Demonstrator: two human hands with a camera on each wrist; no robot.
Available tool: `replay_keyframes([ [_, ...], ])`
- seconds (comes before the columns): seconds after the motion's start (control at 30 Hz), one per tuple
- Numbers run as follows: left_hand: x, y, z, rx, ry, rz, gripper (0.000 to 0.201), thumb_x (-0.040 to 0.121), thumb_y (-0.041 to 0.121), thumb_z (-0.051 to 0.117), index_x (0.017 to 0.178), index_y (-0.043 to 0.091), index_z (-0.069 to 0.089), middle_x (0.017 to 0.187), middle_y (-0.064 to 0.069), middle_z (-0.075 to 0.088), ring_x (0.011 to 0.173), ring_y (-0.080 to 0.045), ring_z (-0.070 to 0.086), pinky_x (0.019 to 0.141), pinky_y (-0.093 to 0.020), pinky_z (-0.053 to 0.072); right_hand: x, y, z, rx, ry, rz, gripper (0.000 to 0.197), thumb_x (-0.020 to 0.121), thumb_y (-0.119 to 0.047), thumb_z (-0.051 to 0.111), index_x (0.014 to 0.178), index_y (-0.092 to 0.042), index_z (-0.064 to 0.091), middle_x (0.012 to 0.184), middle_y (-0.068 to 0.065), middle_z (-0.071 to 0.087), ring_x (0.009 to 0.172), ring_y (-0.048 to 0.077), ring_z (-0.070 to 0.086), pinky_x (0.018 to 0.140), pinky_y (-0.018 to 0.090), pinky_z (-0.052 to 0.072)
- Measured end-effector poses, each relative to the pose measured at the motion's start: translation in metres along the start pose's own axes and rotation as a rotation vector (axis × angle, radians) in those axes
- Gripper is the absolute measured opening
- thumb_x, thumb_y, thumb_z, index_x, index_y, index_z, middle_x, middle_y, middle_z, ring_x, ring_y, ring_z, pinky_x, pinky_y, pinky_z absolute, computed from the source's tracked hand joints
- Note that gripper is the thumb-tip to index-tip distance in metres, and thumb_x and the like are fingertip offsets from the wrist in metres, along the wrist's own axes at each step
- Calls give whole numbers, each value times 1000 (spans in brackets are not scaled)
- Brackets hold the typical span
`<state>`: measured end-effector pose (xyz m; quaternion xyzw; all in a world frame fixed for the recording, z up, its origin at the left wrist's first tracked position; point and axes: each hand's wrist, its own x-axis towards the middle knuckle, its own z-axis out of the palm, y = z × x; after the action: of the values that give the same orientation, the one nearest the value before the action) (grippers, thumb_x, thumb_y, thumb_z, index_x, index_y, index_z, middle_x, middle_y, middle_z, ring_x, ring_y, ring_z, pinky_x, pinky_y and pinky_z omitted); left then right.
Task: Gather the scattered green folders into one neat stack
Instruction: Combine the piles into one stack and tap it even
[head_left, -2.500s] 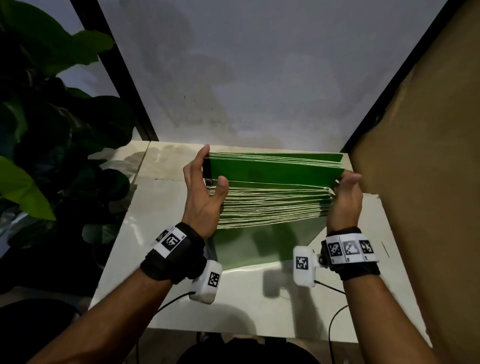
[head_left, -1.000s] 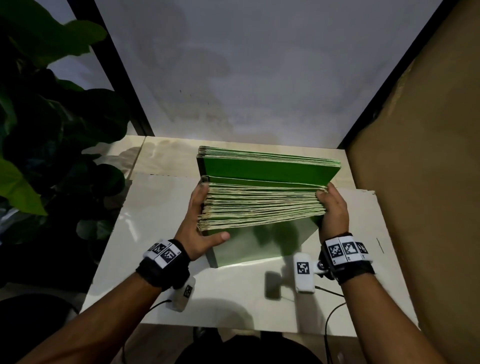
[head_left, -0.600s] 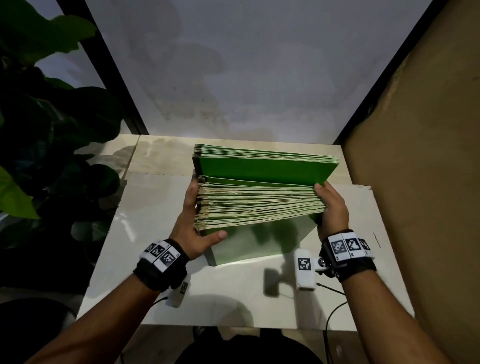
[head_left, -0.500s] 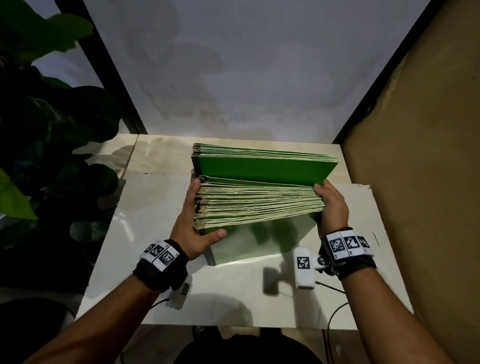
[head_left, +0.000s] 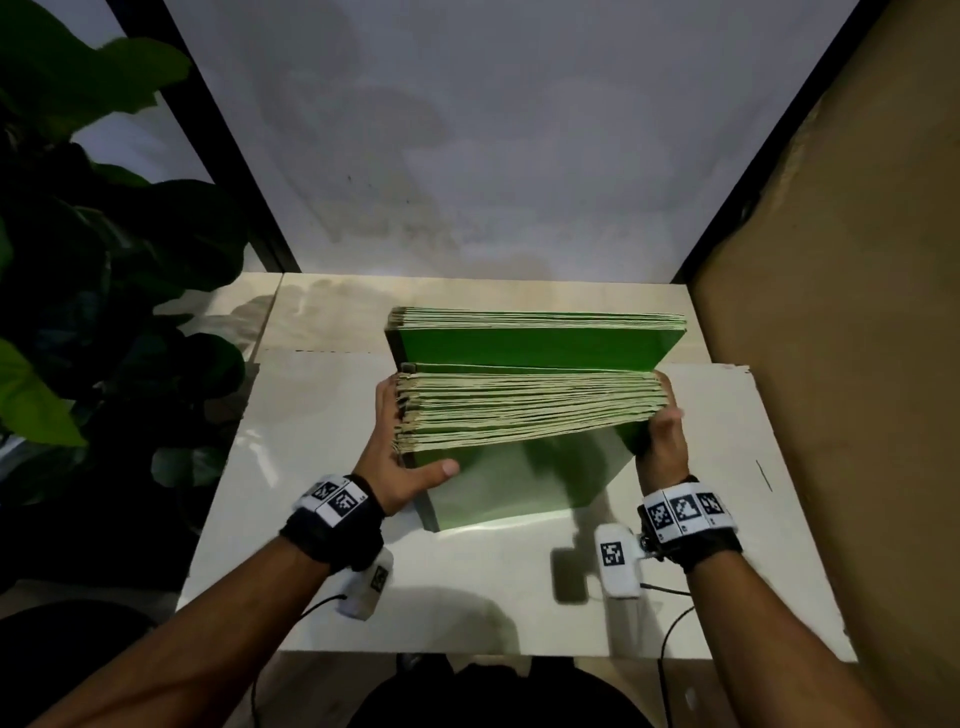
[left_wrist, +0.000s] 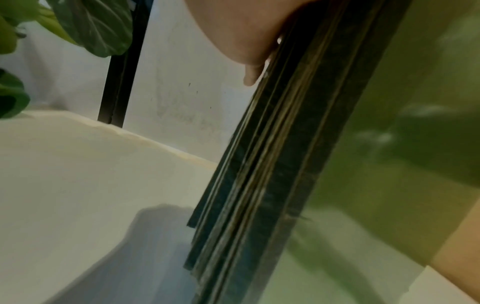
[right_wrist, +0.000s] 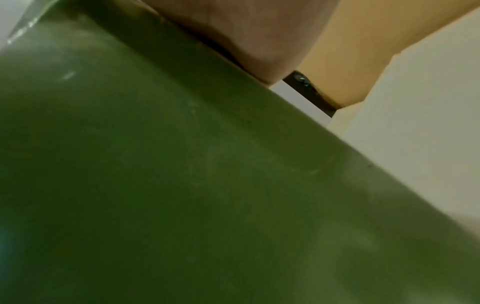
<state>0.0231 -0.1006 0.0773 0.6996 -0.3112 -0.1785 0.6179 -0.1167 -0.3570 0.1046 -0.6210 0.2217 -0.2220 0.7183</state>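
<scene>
A thick pack of green folders (head_left: 530, 405) stands on edge on the white table (head_left: 311, 571), leaning back, with a gap that shows one green cover (head_left: 535, 348) between a rear group and a front group. My left hand (head_left: 389, 441) lies flat against the pack's left side, fingers straight, thumb across the front cover. My right hand (head_left: 662, 431) curls round the right end of the front group. The left wrist view looks along the folder edges (left_wrist: 285, 164). A green cover (right_wrist: 182, 185) fills the right wrist view.
A white wall (head_left: 467, 156) stands close behind the folders and a brown board (head_left: 831, 364) rises along the table's right side. A leafy plant (head_left: 104, 260) fills the left. Bare table lies in front of the pack.
Both hands have slid down from the pack's upper corners to its sides, and the pack sits lower. Over the last half second hardly anything has moved.
</scene>
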Motion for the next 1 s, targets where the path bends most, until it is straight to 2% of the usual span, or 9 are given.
replay_keyframes([
  [0.1, 5, 1, -2, 31, 9, 21, 96, 58, 60, 78, 131, 26, 26, 128, -10, 48, 123, -20, 51, 105, -39, 42, 0, 19, -12, -276, 31, -22, 102, 45, -88, 61, 123, -24, 51, 109, -16, 63, 104, -11, 57, 95, 16, 43],
  [0.2, 4, -1, -2, 27, -14, -13, 98, 59, 60, 77, 134, 22, 26, 129, 9, 52, 123, -10, 51, 102, -21, 41, -1, 45, -30, -589, 8, 149, 140, 32, -84, 73, 141, -7, 34, 140, 7, 49, 133, 16, 44, 114, 42, 33],
  [0.4, -7, -16, -4, 166, -83, -291, 119, 34, 82, 70, 130, 19, 38, 111, 30, 51, 99, 25, 50, 83, 6, 35, 0, 61, -33, -525, 3, 255, 130, 34, -72, 82, 138, -7, 40, 134, 11, 54, 125, 25, 50, 110, 43, 36],
  [0.6, 2, -50, -18, 362, -350, -614, 105, 34, 59, 87, 128, 32, 50, 122, 10, 61, 114, -16, 57, 105, -35, 43, 5, 72, -23, -441, 15, 277, 76, 68, -3, 83, 133, -5, 44, 127, 11, 57, 122, 26, 52, 105, 35, 38],
  [0.7, 11, -65, -19, 355, -407, -587, 82, 58, 33, 88, 131, 26, 52, 125, 12, 60, 112, -4, 57, 105, -31, 40, 10, 72, -13, -335, 73, 214, 89, 57, -30, 86, 129, -2, 42, 119, 3, 60, 105, -4, 60, 92, 13, 44],
  [0.77, 20, -67, -19, 419, -441, -539, 80, 66, 43, 81, 136, 22, 48, 131, 13, 54, 119, -5, 54, 107, -27, 36, 13, 74, -10, -282, 123, 187, 108, 50, -51, 86, 132, 1, 41, 120, 3, 60, 106, -4, 61, 93, 16, 48],
  [0.87, 30, -70, -14, 614, -526, -406, 104, 60, 86, 50, 142, 23, 40, 145, 2, 46, 130, -17, 44, 112, -32, 32, 20, 70, -14, -244, 155, 179, 76, 72, -24, 83, 134, -6, 43, 121, 2, 62, 108, 2, 63, 92, 22, 51],
  [0.93, 32, -71, 0, 528, -554, -337, 105, 62, 83, 52, 146, 22, 34, 149, 1, 39, 134, -15, 37, 114, -33, 28, 29, 62, -25, -256, 156, 179, 55, 80, -5, 74, 127, -11, 48, 114, -1, 64, 99, -4, 65, 84, 14, 49],
  [1.0, 31, -66, 27, 252, -528, -386, 104, 65, 67, 69, 147, 18, 28, 149, 0, 39, 136, -14, 39, 114, -35, 31, 36, 50, -43, -302, 192, 219, 52, 77, -21, 77, 123, -13, 54, 112, 0, 67, 99, 2, 65, 88, 21, 49],
])
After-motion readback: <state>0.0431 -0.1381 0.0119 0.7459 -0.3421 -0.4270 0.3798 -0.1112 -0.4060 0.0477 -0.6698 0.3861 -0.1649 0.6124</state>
